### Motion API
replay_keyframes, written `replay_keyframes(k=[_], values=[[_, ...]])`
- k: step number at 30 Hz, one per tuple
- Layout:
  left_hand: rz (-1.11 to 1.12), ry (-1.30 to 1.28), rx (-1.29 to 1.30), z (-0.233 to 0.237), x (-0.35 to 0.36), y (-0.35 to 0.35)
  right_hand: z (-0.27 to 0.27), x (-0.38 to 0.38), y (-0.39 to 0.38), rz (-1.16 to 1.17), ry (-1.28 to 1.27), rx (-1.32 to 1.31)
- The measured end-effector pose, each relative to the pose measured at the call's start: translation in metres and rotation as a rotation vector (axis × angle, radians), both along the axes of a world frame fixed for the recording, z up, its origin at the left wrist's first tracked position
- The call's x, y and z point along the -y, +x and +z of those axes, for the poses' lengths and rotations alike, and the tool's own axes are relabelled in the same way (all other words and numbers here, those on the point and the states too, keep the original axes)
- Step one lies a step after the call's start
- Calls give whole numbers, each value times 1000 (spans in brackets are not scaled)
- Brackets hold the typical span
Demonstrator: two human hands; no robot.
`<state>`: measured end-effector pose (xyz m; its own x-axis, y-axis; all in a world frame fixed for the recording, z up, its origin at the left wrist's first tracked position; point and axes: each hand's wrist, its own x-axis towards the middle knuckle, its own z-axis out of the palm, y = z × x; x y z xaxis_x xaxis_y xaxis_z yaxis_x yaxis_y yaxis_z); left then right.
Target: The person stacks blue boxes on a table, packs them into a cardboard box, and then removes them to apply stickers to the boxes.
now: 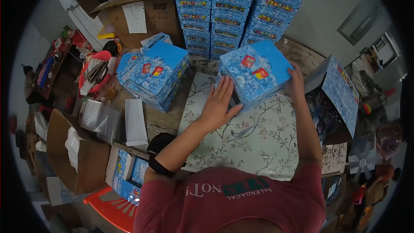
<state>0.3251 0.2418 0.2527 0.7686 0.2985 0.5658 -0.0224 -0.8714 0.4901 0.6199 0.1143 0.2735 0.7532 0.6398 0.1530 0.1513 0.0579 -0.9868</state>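
Floral tablecloth (267, 146) lies beneath a blue box (264, 62); left hand (218, 107) rests open against its left side, right hand (296, 82) grips its right.

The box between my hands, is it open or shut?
It looks shut: the box shows a flat printed top, with no raised flap or gap. Its underside is hidden.

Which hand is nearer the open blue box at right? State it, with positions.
Right. The right hand is at the handled box's right edge, left of the open box; the left hand is farther, across the handled box.
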Motion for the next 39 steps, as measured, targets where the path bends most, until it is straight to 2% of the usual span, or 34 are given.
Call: replay_keyframes(k=[1,2,3,4,5,6,7,10,11,13,14,16,19,21,23,24,26,30,32,35,37,39], values=[[20,2,-132,-5,3,-4,2,3,0,15,5,-8],[42,-2,-261,-8,3,-8,5,9,-2,-21,-98,63],[61,-6,-266,-6,-2,-13,12,9,-6,-55,-202,137],[92,-47,-117,-4,-7,-22,22,6,-13,-36,-209,133],[122,-86,32,-2,-14,-33,34,2,-23,-152,-77,370],[139,-94,29,-1,-25,-44,46,-4,-34,-267,62,608],[283,-161,166,1,-40,-58,60,-12,-52,-248,59,605],[673,-356,558,5,-84,-93,94,-44,-155,263,325,551],[687,-357,553,1,-97,-103,95,-62,-186,430,414,525],[784,-756,903,-12,-124,-119,79,-108,-237,635,265,524],[779,-766,903,-18,-133,-124,61,-139,-259,591,234,458],[937,-1071,887,-30,-150,-133,11,-205,-268,432,148,428],[935,-1183,822,-67,-170,-145,-23,-299,-260,114,79,538],[841,-1227,843,-63,-163,-141,-32,-344,-239,-15,-49,677],[611,-1329,886,-53,-153,-135,-35,-368,-227,-12,-547,735],[661,-1368,814,-48,-150,-130,-32,-374,-222,2,-537,737],[688,-1411,738,-42,-145,-116,-20,-380,-215,362,-852,621],[747,-1299,738,-39,-145,-101,-4,-366,-222,326,-797,678],[632,-1271,877,-42,-141,-100,11,-354,-227,217,-676,667],[598,-1150,978,-16,-122,-100,72,-315,-246,227,-580,702],[533,-1188,1050,12,-107,-100,90,-302,-247,248,-555,730],[488,-1219,1130,17,-104,-107,92,-297,-250,292,-529,757]])
